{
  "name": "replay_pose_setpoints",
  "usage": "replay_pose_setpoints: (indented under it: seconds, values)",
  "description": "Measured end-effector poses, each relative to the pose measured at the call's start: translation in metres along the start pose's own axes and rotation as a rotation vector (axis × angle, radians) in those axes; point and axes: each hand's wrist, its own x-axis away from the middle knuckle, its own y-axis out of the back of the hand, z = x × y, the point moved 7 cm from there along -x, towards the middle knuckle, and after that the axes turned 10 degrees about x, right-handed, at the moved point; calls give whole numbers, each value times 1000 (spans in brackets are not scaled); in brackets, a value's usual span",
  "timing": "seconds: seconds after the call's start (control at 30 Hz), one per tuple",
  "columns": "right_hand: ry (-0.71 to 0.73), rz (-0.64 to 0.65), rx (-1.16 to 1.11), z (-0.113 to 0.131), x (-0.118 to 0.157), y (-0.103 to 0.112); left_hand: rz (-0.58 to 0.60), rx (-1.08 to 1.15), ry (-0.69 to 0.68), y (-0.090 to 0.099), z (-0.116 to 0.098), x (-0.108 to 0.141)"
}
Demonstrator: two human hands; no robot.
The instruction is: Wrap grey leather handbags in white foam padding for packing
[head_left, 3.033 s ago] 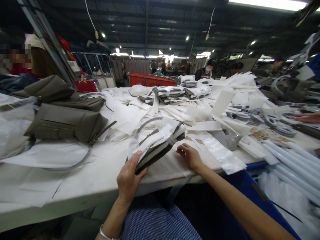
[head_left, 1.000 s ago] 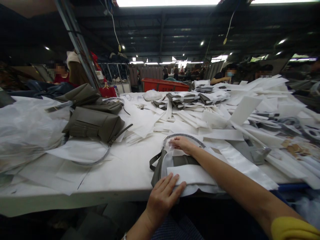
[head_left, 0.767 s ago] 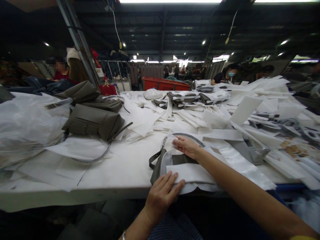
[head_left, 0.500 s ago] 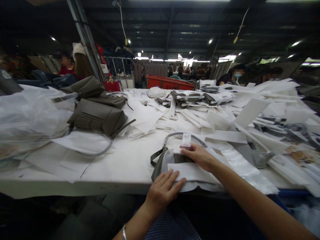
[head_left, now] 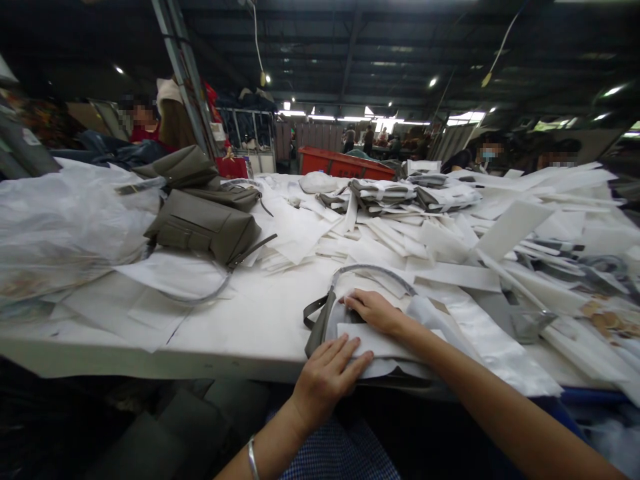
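A dark olive-grey handbag lies at the table's front edge, its wrapped handle arching away from me. A white sheet and pale tissue lie over its near side. My left hand rests flat on the near left part of the bag and sheet, fingers stretched out. My right hand is over the bag's mouth, fingers bent and closed, the tips at the pale lining just below the handle. What the right fingertips hold, if anything, is hidden.
Olive handbags are stacked at the left beside clear plastic wrapping. White sheets and wrapped bags cover the back and right. A red bin stands beyond the table. Other people are at the back.
My right hand has moved slightly left and down toward the bag's mouth. The small white packet it held by the handle no longer shows. My left hand stays in place.
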Motion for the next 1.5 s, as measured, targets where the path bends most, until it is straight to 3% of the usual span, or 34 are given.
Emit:
replay_pose_setpoints:
  seconds: [0.23, 0.43, 0.6, 0.9, 1.03, 1.13, 1.37, 1.5]
  values:
    - [24, 52, -18, -2, -51, -15, -33, -33, -15, -4, -1, 3]
    - [81, 95, -108, -4, -59, -16, -43, -39, -2, -2, -1, 3]
    - [35, 87, -162, -9, -66, -11, -27, -35, -1, -3, 0, 2]
    - [-62, -85, -299, -1, -48, 32, -17, -20, 14, -5, 1, 4]
    - [-80, -80, -580, 13, -26, 26, -21, -19, 14, -6, 1, 4]
    - [-52, -87, -617, 23, -17, 19, -17, -5, 21, -6, 1, 3]
    - [-109, -211, -897, 26, -44, 15, 20, -6, 12, -7, 2, 3]
    - [-45, -185, -810, 41, -37, 20, 22, -12, 11, -9, 3, 5]
